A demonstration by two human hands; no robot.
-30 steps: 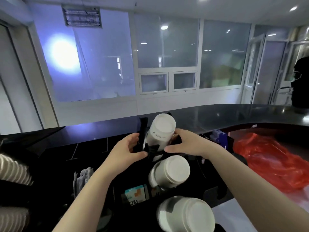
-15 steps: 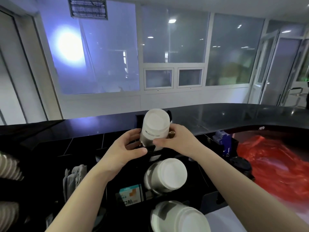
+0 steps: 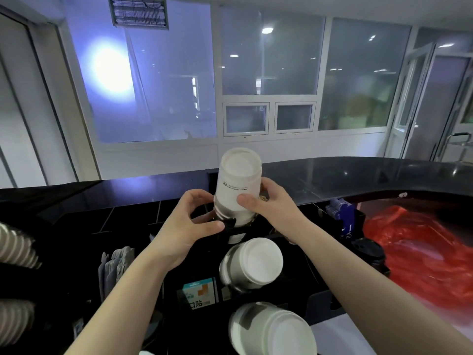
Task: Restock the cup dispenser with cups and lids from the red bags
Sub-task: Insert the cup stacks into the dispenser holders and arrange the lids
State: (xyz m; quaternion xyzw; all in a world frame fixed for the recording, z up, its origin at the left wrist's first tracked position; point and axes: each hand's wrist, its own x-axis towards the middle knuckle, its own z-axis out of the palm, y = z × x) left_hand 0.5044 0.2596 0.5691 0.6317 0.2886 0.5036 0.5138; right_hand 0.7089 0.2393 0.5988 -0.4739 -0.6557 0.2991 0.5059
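Hands at the top slot of a black cup dispenser (image 3: 320, 303). Right hand (image 3: 271, 208) curled round an upside-down stack of white paper cups (image 3: 236, 185), thumb across the front of the lowest white band, fingers behind. Stack upright, tilted slightly, base facing the camera, lower end sunk in the uppermost opening. Left hand (image 3: 188, 229) just beside it on the left, fingers bent toward the dark rim at the stack's foot, thumb tip touching the black edge there; whether gripping the cups themselves or only the holder, cannot tell. Two more white cup stacks below in the same dispenser: middle white cup stack (image 3: 252, 265), and nearest white cup stack (image 3: 273, 331) at the bottom edge. Crumpled red plastic bag (image 3: 422, 252) well to the right on the counter, blurred. Round black lid stack (image 3: 368, 252) between dispenser and bag. Ribbed grey cup sleeves (image 3: 15, 249) at far left. Glossy black countertop (image 3: 358, 175) behind.
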